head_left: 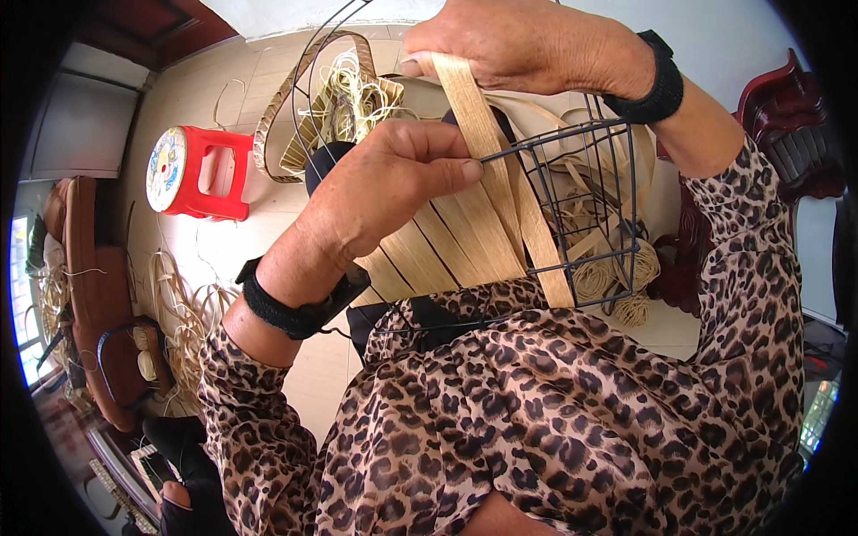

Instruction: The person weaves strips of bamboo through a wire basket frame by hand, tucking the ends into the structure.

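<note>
A black wire basket frame (636, 192) rests across my lap, one side covered with flat straw-coloured strips (460, 239) laid side by side. My left hand (380, 183) is closed at the frame's upper wire, its thumb pressing where a loose strip (474, 112) crosses. That strip runs up from the wire to my right hand (536, 45), which is closed on its upper part, above the frame. Another strip lies slanted over the covered side, next to the bare wires at right. The fingertips of my left hand are partly hidden behind the work.
A handled woven basket (295, 107) holding pale fibres (344, 98) stands on the floor beyond. Left of it is a red stool (214, 174). Coiled strips (183, 313) lie at left, and bundled cord (630, 286) lies behind the frame. A person in dark clothing (192, 456) is at lower left.
</note>
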The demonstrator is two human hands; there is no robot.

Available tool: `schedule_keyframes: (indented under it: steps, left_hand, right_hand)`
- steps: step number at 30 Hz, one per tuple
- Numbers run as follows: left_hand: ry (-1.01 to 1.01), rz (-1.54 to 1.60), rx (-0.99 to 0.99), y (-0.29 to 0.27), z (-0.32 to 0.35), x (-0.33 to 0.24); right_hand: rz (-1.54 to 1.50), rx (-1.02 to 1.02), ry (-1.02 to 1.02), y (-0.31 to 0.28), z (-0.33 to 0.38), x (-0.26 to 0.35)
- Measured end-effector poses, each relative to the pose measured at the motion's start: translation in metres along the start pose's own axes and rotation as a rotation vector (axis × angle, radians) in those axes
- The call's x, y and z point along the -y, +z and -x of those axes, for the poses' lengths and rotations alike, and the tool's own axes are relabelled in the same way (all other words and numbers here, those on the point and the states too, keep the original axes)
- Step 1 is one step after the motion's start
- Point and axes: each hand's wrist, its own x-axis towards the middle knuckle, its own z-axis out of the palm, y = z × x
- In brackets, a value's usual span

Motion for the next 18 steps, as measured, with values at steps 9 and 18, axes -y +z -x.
schedule_keyframes:
  steps: [9, 18]
  left_hand:
    - [-0.075, -0.193, 0.077, -0.004, -0.008, -0.016]
    - [0.153, 0.047, -0.075, 0.007, -0.002, 0.008]
  right_hand:
    - [0.123, -0.063, 0.061, 0.002, -0.006, 0.003]
    - [-0.439, -0.168, 0.032, -0.004, -0.012, 0.004]
